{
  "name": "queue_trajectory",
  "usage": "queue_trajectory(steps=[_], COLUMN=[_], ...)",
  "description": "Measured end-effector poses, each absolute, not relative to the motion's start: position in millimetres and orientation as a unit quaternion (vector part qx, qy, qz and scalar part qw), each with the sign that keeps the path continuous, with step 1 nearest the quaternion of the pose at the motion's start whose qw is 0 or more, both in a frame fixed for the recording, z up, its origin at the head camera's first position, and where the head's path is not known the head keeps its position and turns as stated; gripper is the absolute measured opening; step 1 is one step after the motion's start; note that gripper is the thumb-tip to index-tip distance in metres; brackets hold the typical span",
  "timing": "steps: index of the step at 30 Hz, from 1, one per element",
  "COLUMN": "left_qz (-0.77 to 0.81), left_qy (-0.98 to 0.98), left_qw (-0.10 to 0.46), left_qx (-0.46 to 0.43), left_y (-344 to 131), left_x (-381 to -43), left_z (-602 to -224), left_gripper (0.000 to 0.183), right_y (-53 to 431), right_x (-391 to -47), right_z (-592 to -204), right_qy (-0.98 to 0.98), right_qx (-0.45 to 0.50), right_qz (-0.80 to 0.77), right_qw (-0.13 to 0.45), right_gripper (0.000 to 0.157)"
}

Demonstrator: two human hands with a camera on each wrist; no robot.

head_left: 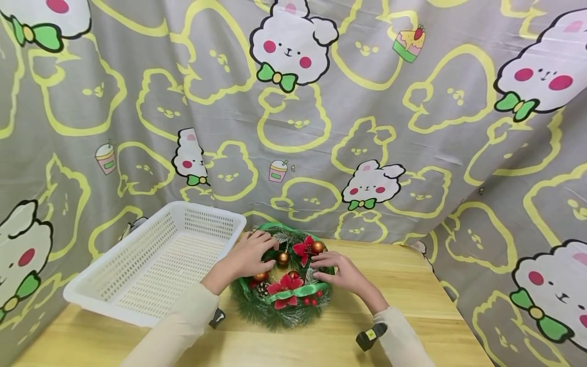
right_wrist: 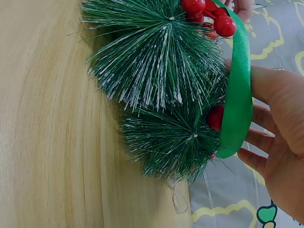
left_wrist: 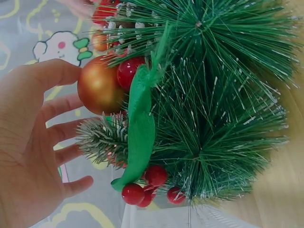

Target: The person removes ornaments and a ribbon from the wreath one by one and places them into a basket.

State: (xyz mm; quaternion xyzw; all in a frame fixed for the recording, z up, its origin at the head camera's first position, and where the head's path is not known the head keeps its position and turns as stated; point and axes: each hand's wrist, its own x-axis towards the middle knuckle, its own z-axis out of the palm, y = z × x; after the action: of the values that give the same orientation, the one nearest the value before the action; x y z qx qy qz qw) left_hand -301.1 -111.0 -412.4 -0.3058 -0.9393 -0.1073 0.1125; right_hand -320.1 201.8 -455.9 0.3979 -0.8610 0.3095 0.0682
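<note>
A green Christmas wreath (head_left: 281,320) lies on the wooden table, dressed with red poinsettias (head_left: 290,282), golden-orange balls, red berries and a green ribbon (right_wrist: 239,90). At its upper left side, my left hand (head_left: 251,253) has its fingers spread over the edge. The left wrist view has that thumb at a golden ball (left_wrist: 100,88), the other fingers behind a frosted sprig (left_wrist: 102,137). My right hand (head_left: 343,275) is at the wreath's right side, fingers extended inward. In the right wrist view its thumb and fingers pass behind the ribbon.
Left of the wreath, a white perforated plastic basket (head_left: 110,312) stands beside my left forearm. A grey curtain (head_left: 302,168) with cartoon rabbits hangs behind the table (head_left: 394,285). A thin twine loop (right_wrist: 178,197) sticks out from the wreath's outer edge.
</note>
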Motion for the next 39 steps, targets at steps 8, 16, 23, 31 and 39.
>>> queue_trajectory(steps=[8, 16, 23, 31, 39], left_qz=[-0.092, -0.073, -0.09, -0.069, -0.048], left_qy=[-0.941, -0.943, -0.942, -0.94, -0.937], left_qw=[0.101, 0.074, 0.035, 0.031, 0.013], left_qx=[-0.309, -0.316, -0.321, -0.333, -0.346], left_y=[-113, -114, -116, -115, -115], left_x=[-302, -304, -301, -299, -298], left_z=[-412, -412, -409, -403, -397], left_gripper=[0.023, 0.027, 0.035, 0.04, 0.044], right_y=[202, 202, 200, 201, 201], right_x=[-321, -321, -320, -320, -320], right_z=[-458, -458, -455, -455, -452], right_qy=[-0.872, -0.88, -0.883, -0.882, -0.885], right_qx=[0.392, 0.387, 0.383, 0.39, 0.392], right_qz=[0.286, 0.265, 0.263, 0.253, 0.241], right_qw=[0.072, 0.072, 0.063, 0.07, 0.068], right_gripper=[0.027, 0.028, 0.028, 0.028, 0.028])
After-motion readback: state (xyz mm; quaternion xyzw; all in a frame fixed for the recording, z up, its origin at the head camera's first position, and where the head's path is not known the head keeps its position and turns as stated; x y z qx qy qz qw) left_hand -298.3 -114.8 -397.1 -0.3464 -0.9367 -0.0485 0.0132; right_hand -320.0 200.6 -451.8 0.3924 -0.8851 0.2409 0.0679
